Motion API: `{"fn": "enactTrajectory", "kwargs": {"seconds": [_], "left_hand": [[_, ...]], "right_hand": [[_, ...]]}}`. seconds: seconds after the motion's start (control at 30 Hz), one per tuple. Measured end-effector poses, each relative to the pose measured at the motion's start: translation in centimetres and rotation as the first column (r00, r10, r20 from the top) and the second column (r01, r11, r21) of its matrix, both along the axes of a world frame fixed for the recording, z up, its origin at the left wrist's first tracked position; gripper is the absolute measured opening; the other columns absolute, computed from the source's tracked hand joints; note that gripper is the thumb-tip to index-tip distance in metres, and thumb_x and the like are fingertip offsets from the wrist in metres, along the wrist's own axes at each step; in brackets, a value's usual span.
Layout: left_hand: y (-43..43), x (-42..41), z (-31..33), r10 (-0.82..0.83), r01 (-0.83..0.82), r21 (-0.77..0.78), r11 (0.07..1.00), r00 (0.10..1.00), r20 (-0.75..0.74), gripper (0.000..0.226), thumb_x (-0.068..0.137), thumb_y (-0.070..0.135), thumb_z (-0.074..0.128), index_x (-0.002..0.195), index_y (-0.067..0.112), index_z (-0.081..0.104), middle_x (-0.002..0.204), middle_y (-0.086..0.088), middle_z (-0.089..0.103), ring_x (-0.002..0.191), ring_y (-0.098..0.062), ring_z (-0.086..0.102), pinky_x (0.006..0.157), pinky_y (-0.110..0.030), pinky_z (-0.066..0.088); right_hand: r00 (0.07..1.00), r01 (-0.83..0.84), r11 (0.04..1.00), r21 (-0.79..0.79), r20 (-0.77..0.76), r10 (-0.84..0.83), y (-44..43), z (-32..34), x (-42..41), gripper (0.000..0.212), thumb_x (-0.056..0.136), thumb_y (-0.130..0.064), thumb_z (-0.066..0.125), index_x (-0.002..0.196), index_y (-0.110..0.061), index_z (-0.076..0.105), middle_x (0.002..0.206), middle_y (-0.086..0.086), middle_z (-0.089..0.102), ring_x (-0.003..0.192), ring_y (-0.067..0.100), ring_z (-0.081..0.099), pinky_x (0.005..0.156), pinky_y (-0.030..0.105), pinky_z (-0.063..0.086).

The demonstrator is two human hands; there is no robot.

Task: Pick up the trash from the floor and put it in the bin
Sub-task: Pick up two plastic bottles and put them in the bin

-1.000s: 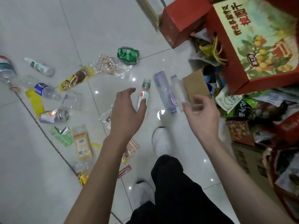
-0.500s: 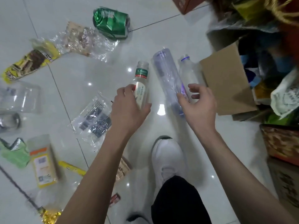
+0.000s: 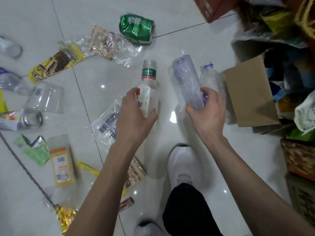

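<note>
My left hand (image 3: 134, 116) grips a clear bottle with a green neck label (image 3: 149, 84) that lies on the white tiled floor. My right hand (image 3: 207, 113) curls round the lower end of a purple-tinted clear bottle (image 3: 185, 77). A smaller clear bottle with a blue neck ring (image 3: 210, 78) lies right beside it, against a brown cardboard box (image 3: 248, 92). No bin is clearly in view.
Trash lies scattered to the left: a crushed green can (image 3: 137, 28), a yellow wrapper (image 3: 56, 64), clear plastic wrappers (image 3: 109, 44), an orange packet (image 3: 61, 166), a crushed silver can (image 3: 22, 119). A pile of bags and boxes (image 3: 289, 48) fills the right side. My white shoe (image 3: 183, 160) stands below my hands.
Both hands came down to the floor. My left hand closed on the green-labelled bottle and my right hand closed round the purple-tinted bottle. The camera moved nearer the floor.
</note>
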State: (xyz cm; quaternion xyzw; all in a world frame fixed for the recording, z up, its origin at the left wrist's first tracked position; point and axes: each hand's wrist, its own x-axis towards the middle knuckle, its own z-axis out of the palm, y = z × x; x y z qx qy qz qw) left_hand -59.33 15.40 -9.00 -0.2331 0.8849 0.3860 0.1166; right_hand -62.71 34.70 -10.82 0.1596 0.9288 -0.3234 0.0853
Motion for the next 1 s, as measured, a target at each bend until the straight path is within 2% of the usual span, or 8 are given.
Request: {"fn": "enactTrajectory", "kwargs": {"seconds": [0.1,0.23,0.4,0.6,0.67,0.77,0.9,1.0], "left_hand": [[-0.5,1.2,4.4,0.022,-0.022,0.008,1.0,1.0,0.015,0.072,0.082,0.037,0.074,0.142,0.025,0.038,0.13,0.005,0.051,0.099,-0.007,0.054,0.078,-0.03,0.047],[-0.9,3.2,13.2,0.059,-0.059,0.026,0.998,0.998,-0.006,0.07,0.081,0.039,0.072,0.141,0.029,0.038,0.126,0.013,0.049,0.103,-0.007,0.056,0.081,-0.034,0.048],[-1.5,5.8,26.7,0.105,-0.103,0.048,0.993,0.994,-0.032,0.071,0.079,0.039,0.072,0.14,0.029,0.039,0.123,0.015,0.048,0.103,-0.008,0.057,0.076,-0.027,0.041],[-2.7,10.6,42.5,0.164,-0.157,0.086,0.984,0.982,-0.092,0.073,0.079,0.036,0.073,0.142,0.026,0.039,0.127,0.011,0.05,0.105,-0.008,0.058,0.08,-0.029,0.048],[-3.2,12.6,46.8,0.2,-0.191,0.094,0.977,0.975,-0.101,0.072,0.079,0.037,0.073,0.142,0.027,0.039,0.124,0.013,0.048,0.104,-0.008,0.058,0.08,-0.03,0.05],[-4.0,15.7,51.2,0.245,-0.232,0.121,0.965,0.964,-0.101,0.071,0.079,0.035,0.073,0.141,0.028,0.039,0.128,0.011,0.051,0.107,-0.009,0.059,0.082,-0.034,0.052],[-4.6,20.1,54.4,0.305,-0.291,0.126,0.948,0.946,-0.112,0.071,0.079,0.033,0.073,0.141,0.027,0.039,0.129,0.01,0.051,0.109,-0.011,0.058,0.086,-0.038,0.053],[-4.7,23.9,56.0,0.342,-0.33,0.114,0.937,0.933,-0.11,0.071,0.08,0.032,0.073,0.141,0.028,0.038,0.129,0.009,0.051,0.109,-0.012,0.057,0.087,-0.041,0.053]], "right_hand": [[1.0,0.024,0.998,-0.06,0.004,-0.024,-0.4,4.9,0.3,0.055,0.079,-0.027,0.076,0.13,-0.017,0.06,0.115,0.001,0.059,0.109,0.02,0.054,0.096,0.026,0.041],[0.999,0.034,0.992,-0.123,-0.019,-0.036,-1.1,14.2,1.7,0.055,0.078,-0.027,0.078,0.13,-0.018,0.06,0.118,0.0,0.058,0.109,0.021,0.056,0.096,0.032,0.048],[0.996,0.019,0.984,-0.177,-0.081,-0.034,-2.2,28.7,4.5,0.044,0.077,-0.026,0.08,0.115,-0.026,0.058,0.108,-0.007,0.059,0.105,0.022,0.06,0.096,0.042,0.051],[0.992,0.013,0.975,-0.221,-0.123,-0.041,-3.5,44.9,8.5,0.051,0.077,-0.03,0.079,0.124,-0.021,0.06,0.116,-0.005,0.064,0.104,0.015,0.063,0.093,0.037,0.054],[0.988,-0.002,0.973,-0.229,-0.149,-0.033,-4.1,49.3,10.3,0.05,0.078,-0.029,0.079,0.124,-0.021,0.061,0.115,-0.008,0.064,0.104,0.011,0.062,0.093,0.029,0.052],[0.986,-0.029,0.969,-0.245,-0.169,-0.013,-5.0,53.6,13.0,0.049,0.079,-0.031,0.077,0.125,-0.023,0.061,0.116,-0.01,0.063,0.103,0.005,0.06,0.09,0.015,0.047],[0.983,-0.068,0.958,-0.278,-0.186,0.016,-6.4,56.5,16.8,0.048,0.08,-0.029,0.08,0.123,-0.027,0.059,0.119,-0.007,0.063,0.106,0.01,0.061,0.093,0.026,0.051],[0.977,-0.132,0.951,-0.279,-0.199,0.077,-7.1,57.8,20.1,0.046,0.08,-0.027,0.081,0.117,-0.033,0.055,0.115,-0.008,0.062,0.103,0.012,0.062,0.093,0.027,0.051]]}}
